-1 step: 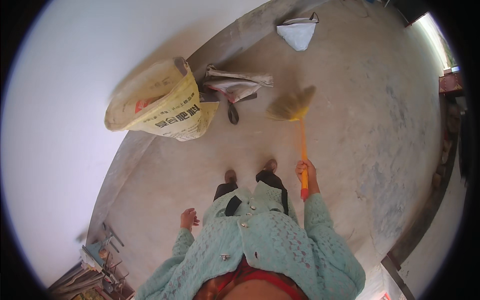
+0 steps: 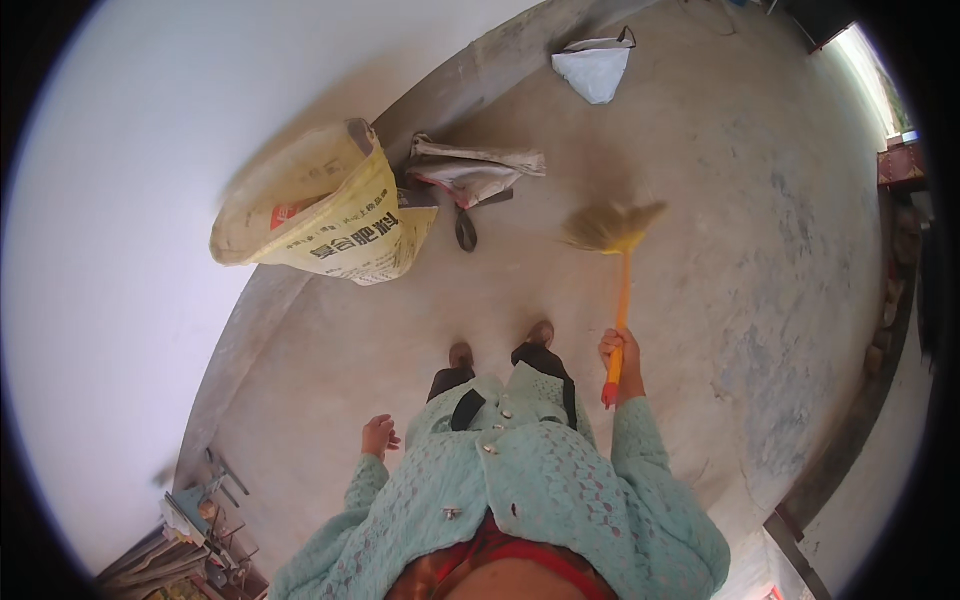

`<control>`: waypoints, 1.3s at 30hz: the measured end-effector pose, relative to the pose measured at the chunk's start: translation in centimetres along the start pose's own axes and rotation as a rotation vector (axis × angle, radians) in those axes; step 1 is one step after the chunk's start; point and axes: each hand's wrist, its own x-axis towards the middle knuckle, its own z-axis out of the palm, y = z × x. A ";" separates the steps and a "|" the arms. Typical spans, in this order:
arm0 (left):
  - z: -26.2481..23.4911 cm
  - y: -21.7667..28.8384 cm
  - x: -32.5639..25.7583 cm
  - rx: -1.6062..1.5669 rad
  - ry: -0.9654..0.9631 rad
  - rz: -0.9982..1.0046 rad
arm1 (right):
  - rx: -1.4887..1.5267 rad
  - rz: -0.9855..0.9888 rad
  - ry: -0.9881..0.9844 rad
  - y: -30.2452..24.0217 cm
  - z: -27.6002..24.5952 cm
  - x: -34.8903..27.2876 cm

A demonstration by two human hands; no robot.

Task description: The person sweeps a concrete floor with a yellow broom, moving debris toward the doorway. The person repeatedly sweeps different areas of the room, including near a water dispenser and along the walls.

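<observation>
My right hand [image 2: 622, 360] is wrapped round the orange handle of a broom [image 2: 625, 290] with a red end cap. The handle points away from me. Its fan of olive-brown bristles [image 2: 610, 229] spreads out ahead, next to a shadow on the floor. My left hand [image 2: 379, 437] hangs beside my coat, its fingers loosely bent and apart, with nothing in them.
By the white wall at left stands a large yellow woven sack [image 2: 345, 225], its mouth open. Beside it a pale crumpled bag [image 2: 475, 170] with a dark strap lies on the concrete floor [image 2: 700, 320]. Farther off is a white bag [image 2: 596, 70]. Stacked items [image 2: 165, 555] fill the lower left corner.
The broom has shifted to the right, its bristle head swinging right and slightly nearer. My right hand has moved a little right and toward me. My left hand has barely moved.
</observation>
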 end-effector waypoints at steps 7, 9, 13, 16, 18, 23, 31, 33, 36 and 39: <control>3.3 2.8 0.8 0.143 -0.090 0.067 | -0.093 0.042 0.012 -2.6 -1.4 -11.0; 4.4 4.3 0.6 0.157 -0.082 0.046 | -0.140 0.163 -0.081 -2.7 -2.1 -11.9; 6.2 8.0 0.7 0.124 -0.077 0.094 | 0.035 0.473 -0.263 -0.9 -3.5 -9.0; 7.1 11.3 -0.7 0.110 -0.048 0.156 | -0.080 0.530 -0.217 1.0 -2.3 -5.3; 7.2 12.4 -1.7 0.114 -0.029 0.178 | -0.263 0.399 -0.137 1.1 0.9 -4.6; 5.3 9.2 -0.9 0.069 0.039 0.043 | -0.162 0.312 -0.005 -4.4 -1.9 -1.4; 8.8 8.0 5.1 0.187 -0.059 -0.151 | -0.086 -0.052 0.061 -12.0 6.8 -3.4; 10.8 9.9 8.2 0.279 -0.132 -0.061 | -0.026 -0.060 -0.028 -12.1 9.6 -3.3; 14.2 14.0 12.2 0.360 -0.171 0.125 | 0.066 -0.047 -0.147 -12.0 14.5 -4.1; 16.1 17.0 16.1 0.483 -0.108 0.346 | 0.186 -0.060 -0.235 -9.3 22.2 -3.3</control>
